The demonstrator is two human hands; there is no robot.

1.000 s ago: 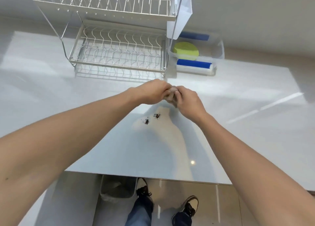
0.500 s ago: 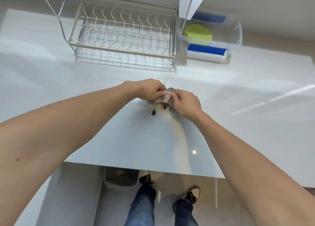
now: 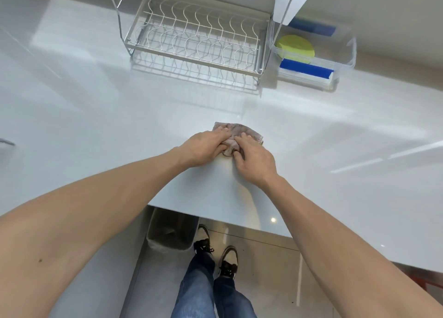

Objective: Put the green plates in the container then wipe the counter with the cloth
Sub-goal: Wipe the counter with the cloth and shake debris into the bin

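Note:
A pinkish-brown cloth (image 3: 236, 130) lies spread on the white counter (image 3: 119, 126) in the middle of the view. My left hand (image 3: 206, 146) and my right hand (image 3: 254, 158) both press down on its near edge, fingers bunching the fabric. The dark crumbs are hidden under the cloth. Green plates (image 3: 296, 48) lie stacked inside a clear plastic container (image 3: 348, 61) with blue handles at the back right.
An empty wire dish rack (image 3: 199, 42) stands at the back centre, just left of the container. The counter's front edge runs below my hands. A grey bin (image 3: 171, 231) stands on the floor beside my feet.
The cloth, bunched between both hands above the counter, has come down and spread over the dark crumbs. The camera has tilted downward and nearer.

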